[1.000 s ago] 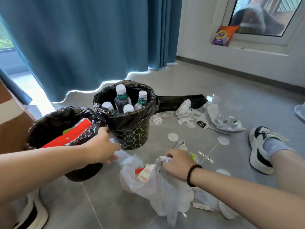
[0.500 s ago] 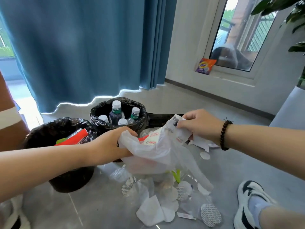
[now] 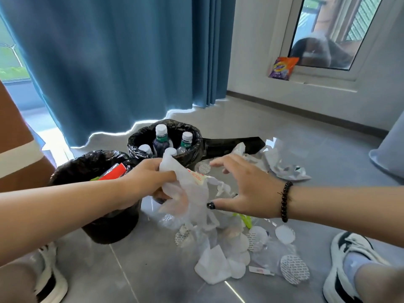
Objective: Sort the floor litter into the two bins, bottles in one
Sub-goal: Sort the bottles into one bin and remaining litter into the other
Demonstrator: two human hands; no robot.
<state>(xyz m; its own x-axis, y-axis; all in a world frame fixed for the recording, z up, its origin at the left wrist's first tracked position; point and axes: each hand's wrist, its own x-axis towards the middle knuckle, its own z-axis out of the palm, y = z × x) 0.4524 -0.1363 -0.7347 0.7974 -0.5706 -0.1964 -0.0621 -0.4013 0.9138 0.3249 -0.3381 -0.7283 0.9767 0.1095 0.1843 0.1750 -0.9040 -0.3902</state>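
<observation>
Glossy grey tiled floor [image 3: 306, 132] beneath me. Ahead hangs a long teal-blue pleated curtain [image 3: 122, 62], daylight glowing under its hem. To my right, a white wall [image 3: 251, 40] and white-framed window [image 3: 328, 36].

Daylight fills the room, brightest at 9 o'clock, where it glows white under the curtain [image 3: 122, 62] hem. The glossy floor [image 3: 306, 136] carries soft glare toward 1 o'clock. Wide-angle bending stretches the edges; the 6 o'clock foreground smears.

Left hand [image 3: 148, 182] with fingers curled in a grip, right hand [image 3: 247, 189] spread open, fingers straight, both forearms reaching forward
</observation>
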